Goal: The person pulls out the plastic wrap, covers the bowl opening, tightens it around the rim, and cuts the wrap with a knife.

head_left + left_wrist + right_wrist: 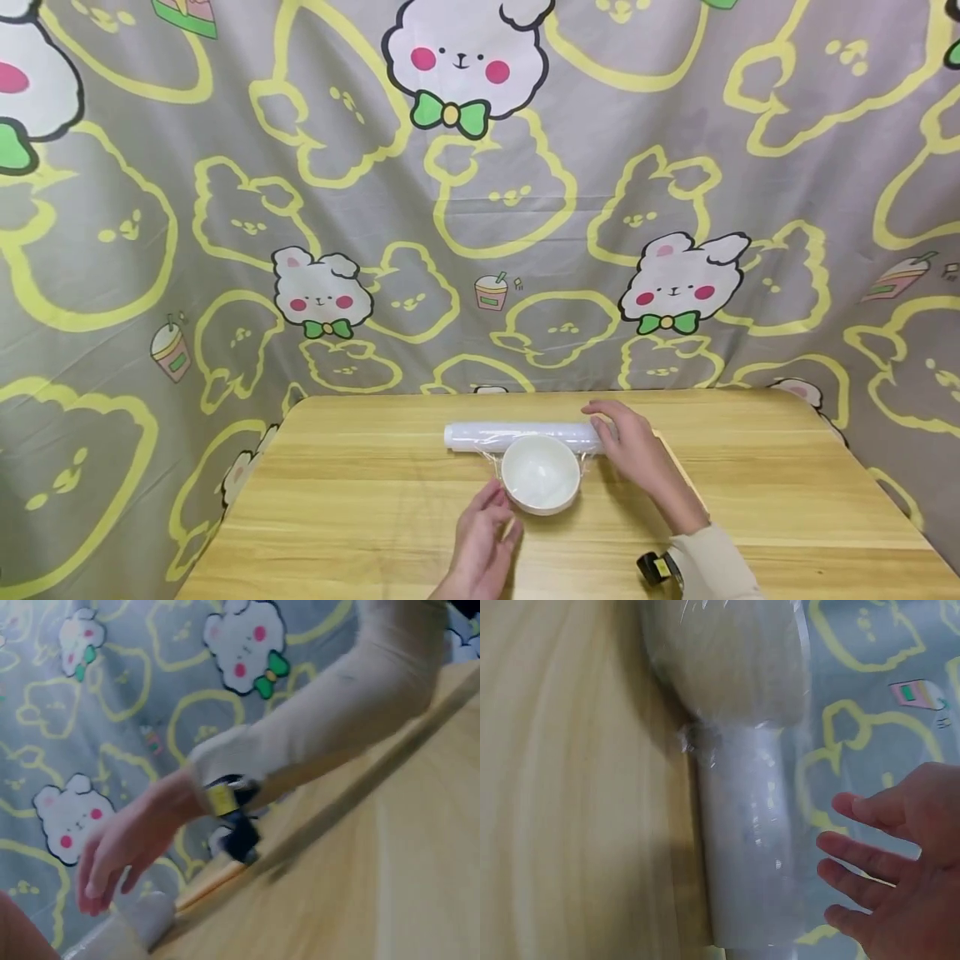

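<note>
A white bowl (pixel 540 473) stands on the wooden table, with clear plastic wrap stretched around it and bunched at its sides. Just behind lies a roll of plastic wrap (pixel 480 437); the film at the bowl meets it. My left hand (pixel 483 537) is at the bowl's near left side, its fingers loosely bent and fingertips close to the wall; whether they touch cannot be told. Over the roll's right end, my right hand (pixel 626 437) has its fingers spread. In the right wrist view, that hand (pixel 896 862) stands apart from the roll (pixel 750 840), holding nothing.
Beyond the right forearm, a thin pale strip (pixel 678 467) lies on the table (pixel 337 500); its kind cannot be told. A black device with a yellow label (pixel 655 568) is strapped to the right wrist. A patterned grey curtain (pixel 525 325) hangs behind the table.
</note>
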The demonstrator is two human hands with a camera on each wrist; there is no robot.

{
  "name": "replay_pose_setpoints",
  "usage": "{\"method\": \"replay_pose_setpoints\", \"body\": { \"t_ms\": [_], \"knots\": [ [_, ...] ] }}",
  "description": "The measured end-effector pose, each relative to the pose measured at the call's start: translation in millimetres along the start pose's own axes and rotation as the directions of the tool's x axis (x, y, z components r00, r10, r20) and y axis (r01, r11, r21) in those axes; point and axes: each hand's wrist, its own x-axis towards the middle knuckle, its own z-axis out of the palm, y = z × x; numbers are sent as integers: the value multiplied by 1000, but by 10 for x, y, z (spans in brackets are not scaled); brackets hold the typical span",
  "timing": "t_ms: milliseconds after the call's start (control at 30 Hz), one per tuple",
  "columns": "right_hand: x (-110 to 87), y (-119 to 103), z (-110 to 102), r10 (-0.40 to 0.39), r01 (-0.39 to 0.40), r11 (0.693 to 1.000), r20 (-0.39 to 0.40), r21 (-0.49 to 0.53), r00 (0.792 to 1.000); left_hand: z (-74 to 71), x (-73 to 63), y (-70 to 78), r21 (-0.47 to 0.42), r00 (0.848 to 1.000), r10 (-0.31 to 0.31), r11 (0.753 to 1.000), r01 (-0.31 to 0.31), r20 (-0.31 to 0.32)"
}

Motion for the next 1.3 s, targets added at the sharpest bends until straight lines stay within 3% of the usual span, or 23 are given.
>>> {"method": "replay_pose_setpoints", "body": {
  "t_ms": [67,200,367,500,633,733,900,1033,1133,1300],
  "knots": [
    [52,32,40,26,-24,999,62,-29,998,42,-2,-52,2,1000,0,1000,0,24],
    [86,64,114,90,-72,991,160,-114,983,69,21,-129,44,995,56,997,-60,81],
    [74,20,180,82,-52,977,140,-204,987,40,72,-146,93,985,113,988,-125,130],
    [37,-44,168,72,-32,962,138,-272,988,19,137,-128,140,986,132,979,-146,104],
    [-23,-116,109,130,-66,950,193,-306,973,-29,198,-89,209,987,123,967,-143,106],
    [-75,-176,65,180,-99,953,270,-287,946,-91,226,-54,246,983,122,957,-154,139],
    [-159,-281,-5,219,-141,966,396,-217,892,-185,281,-48,261,965,176,939,-223,194],
    [-228,-330,-54,228,-192,973,484,-125,845,-239,336,-84,365,952,245,882,-297,182],
    [-271,-338,-79,187,-204,979,551,-31,813,-287,386,-89,441,942,284,832,-335,180],
    [-337,-332,-91,107,-239,965,665,110,739,-395,489,-41,509,936,276,786,-351,220]
  ]
}}
